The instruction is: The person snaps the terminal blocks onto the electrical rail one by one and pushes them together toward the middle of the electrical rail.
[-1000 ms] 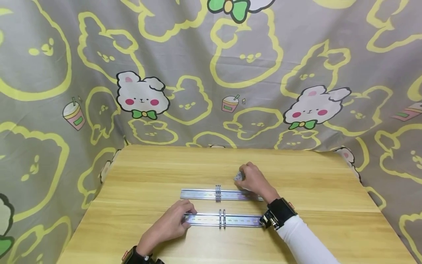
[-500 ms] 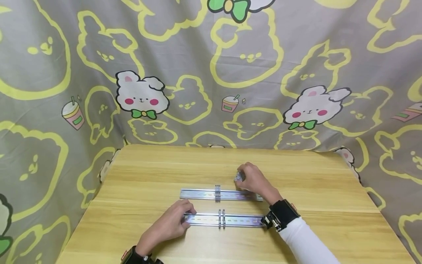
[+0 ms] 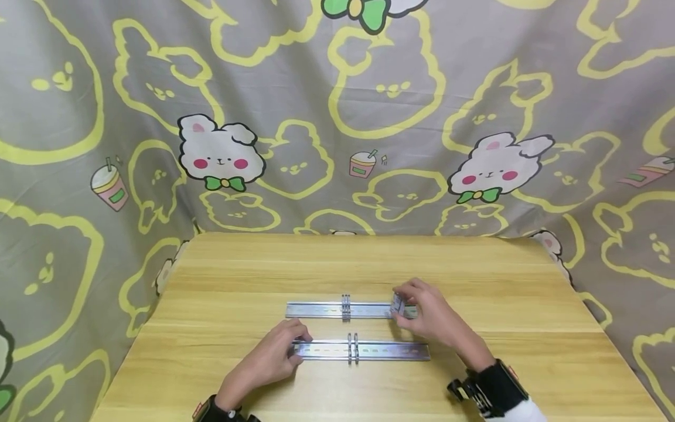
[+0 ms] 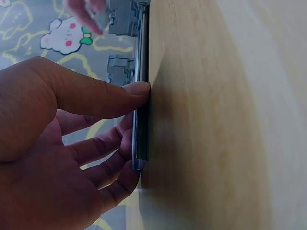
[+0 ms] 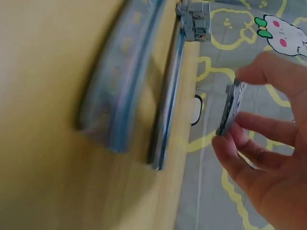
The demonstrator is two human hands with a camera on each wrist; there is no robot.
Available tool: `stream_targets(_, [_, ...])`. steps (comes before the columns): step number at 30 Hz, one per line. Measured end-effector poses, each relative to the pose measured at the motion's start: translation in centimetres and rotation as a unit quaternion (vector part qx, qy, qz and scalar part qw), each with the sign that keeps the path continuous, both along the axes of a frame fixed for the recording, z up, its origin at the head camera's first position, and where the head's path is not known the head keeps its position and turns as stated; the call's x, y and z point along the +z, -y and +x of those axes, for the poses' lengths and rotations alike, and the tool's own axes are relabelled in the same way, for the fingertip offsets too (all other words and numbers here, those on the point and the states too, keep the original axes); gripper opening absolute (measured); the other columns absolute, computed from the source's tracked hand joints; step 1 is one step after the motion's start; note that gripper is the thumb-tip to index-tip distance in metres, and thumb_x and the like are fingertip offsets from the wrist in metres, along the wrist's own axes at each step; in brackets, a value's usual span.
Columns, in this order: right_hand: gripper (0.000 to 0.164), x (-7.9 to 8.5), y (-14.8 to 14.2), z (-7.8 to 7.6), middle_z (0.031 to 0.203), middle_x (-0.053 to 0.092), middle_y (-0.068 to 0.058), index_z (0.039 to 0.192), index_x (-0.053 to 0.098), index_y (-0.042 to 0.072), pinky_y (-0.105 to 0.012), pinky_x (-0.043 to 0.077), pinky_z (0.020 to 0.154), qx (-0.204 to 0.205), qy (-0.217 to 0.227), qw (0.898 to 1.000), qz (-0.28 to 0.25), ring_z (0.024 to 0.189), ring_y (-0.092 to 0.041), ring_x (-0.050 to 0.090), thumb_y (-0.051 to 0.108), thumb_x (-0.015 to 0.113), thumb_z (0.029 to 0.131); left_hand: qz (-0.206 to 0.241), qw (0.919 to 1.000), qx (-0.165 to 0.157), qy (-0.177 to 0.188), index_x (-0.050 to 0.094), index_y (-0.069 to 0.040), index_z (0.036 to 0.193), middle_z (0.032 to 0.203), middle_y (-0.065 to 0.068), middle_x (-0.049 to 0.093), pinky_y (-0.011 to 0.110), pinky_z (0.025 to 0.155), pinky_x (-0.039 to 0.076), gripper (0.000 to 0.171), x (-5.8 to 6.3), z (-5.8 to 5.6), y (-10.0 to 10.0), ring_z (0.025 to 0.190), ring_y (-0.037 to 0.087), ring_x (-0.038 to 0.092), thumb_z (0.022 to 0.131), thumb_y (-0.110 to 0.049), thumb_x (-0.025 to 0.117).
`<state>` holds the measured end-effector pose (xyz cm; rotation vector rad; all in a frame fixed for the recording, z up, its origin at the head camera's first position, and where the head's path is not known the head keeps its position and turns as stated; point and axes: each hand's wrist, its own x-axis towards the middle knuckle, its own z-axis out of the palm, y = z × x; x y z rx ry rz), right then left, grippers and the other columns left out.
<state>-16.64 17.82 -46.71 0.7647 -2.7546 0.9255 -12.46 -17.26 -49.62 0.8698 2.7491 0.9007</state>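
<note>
Two slotted metal DIN rails lie parallel on the table. On the left end of the near rail point(image 3: 392, 351), my left hand point(image 3: 268, 356) keeps a thumb-and-finger grip. Two narrow grey terminal blocks point(image 3: 350, 349) stand slightly apart at that rail's middle. The far rail point(image 3: 316, 310) carries thin grey terminal blocks point(image 3: 345, 308) set close together. My right hand point(image 3: 436, 316) pinches a loose grey terminal block point(image 5: 231, 109) by its edges, near the far rail's right part. In the right wrist view this block is apart from both rails.
The wooden table point(image 3: 506, 293) extends around both rails. A grey patterned curtain point(image 3: 295, 88) hangs along its back and sides. Each wrist wears a black camera strap point(image 3: 501, 387).
My right hand has moved right and toward me with the terminal block, from beyond the far rail to its right part. The left hand stays on the near rail.
</note>
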Motion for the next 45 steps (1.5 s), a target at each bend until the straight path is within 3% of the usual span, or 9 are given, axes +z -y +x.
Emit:
stream_targets(7, [0.044, -0.4, -1.6, 2.8, 0.102, 0.061, 0.000, 0.112, 0.068, 0.002, -0.032, 0.061, 0.076, 0.044, 0.006, 0.999, -0.015, 0.093, -0.016, 0.064, 0.014, 0.080, 0.072, -0.002, 1.0000, -0.002, 0.007, 0.069, -0.008, 0.099, 0.101, 0.000, 0.062, 0.041, 0.082, 0.055, 0.026, 0.1, -0.1, 0.0, 0.094, 0.019, 0.057, 0.075, 0.001, 0.073])
stream_targets(13, [0.045, -0.7, -2.7, 3.8, 0.104, 0.061, -0.003, 0.111, 0.063, 0.006, -0.034, 0.060, 0.079, 0.069, 0.026, 0.997, -0.039, 0.096, -0.017, 0.063, 0.006, 0.078, 0.069, -0.007, 0.9999, 0.001, 0.010, 0.069, -0.009, 0.099, 0.101, -0.001, 0.062, 0.041, 0.083, 0.055, 0.025, 0.0, -0.2, -0.1, 0.095, 0.019, 0.057, 0.075, 0.000, 0.073])
stream_targets(18, [0.049, -1.4, -3.9, 4.4, 0.107, 0.061, -0.009, 0.111, 0.059, 0.002, -0.037, 0.058, 0.083, 0.089, 0.033, 0.994, -0.060, 0.097, -0.021, 0.062, -0.003, 0.076, 0.065, -0.003, 0.9999, 0.003, 0.011, 0.069, -0.008, 0.098, 0.101, -0.002, 0.062, 0.041, 0.082, 0.055, 0.025, -0.1, -0.1, -0.2, 0.093, 0.018, 0.057, 0.075, 0.000, 0.073])
stream_targets(29, [0.052, -2.7, -6.3, 5.6, 0.107, 0.064, -0.005, 0.109, 0.061, 0.001, -0.041, 0.057, 0.084, 0.067, 0.039, 0.995, -0.070, 0.100, -0.021, 0.063, -0.002, 0.082, 0.061, -0.004, 0.9999, 0.005, 0.011, 0.069, -0.008, 0.098, 0.101, -0.001, 0.062, 0.041, 0.082, 0.054, 0.025, -0.1, -0.2, -0.3, 0.093, 0.018, 0.056, 0.075, 0.001, 0.073])
stream_targets(45, [0.051, -3.3, -7.0, 5.8, 0.112, 0.062, -0.010, 0.113, 0.060, -0.002, -0.037, 0.054, 0.088, 0.069, 0.113, 0.984, -0.117, 0.106, -0.028, 0.062, -0.009, 0.079, 0.067, -0.005, 0.9999, 0.006, 0.012, 0.069, -0.008, 0.097, 0.100, 0.000, 0.063, 0.040, 0.079, 0.054, 0.026, 0.1, -0.2, -0.5, 0.091, 0.018, 0.056, 0.074, 0.003, 0.074])
